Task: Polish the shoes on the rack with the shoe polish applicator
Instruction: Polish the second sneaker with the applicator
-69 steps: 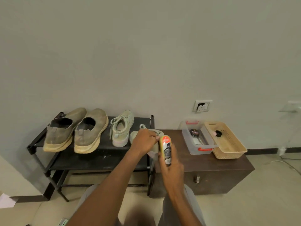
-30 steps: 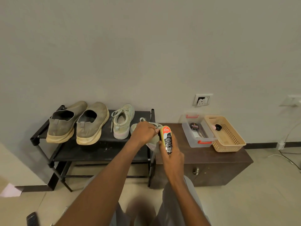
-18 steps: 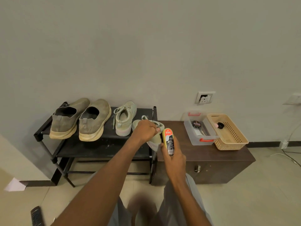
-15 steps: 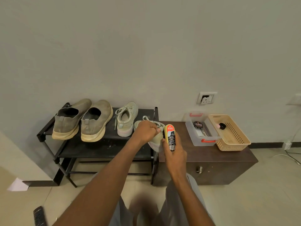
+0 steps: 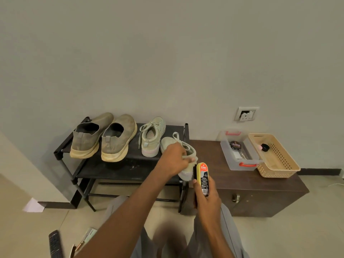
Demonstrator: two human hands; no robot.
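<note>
Frame centre: left hand (image 5: 172, 161) grips pale sneaker (image 5: 188, 157) above rack (image 5: 119, 168); right hand (image 5: 206, 200) fingers wrap polish applicator (image 5: 202, 176), touching sneaker heel.

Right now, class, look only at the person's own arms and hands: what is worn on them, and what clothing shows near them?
Both forearms are bare: no sleeves, gloves, watch or bracelets show. The left hand and the right hand show no rings that can be made out. Below the arms, grey trousers cover the person's legs.
</note>
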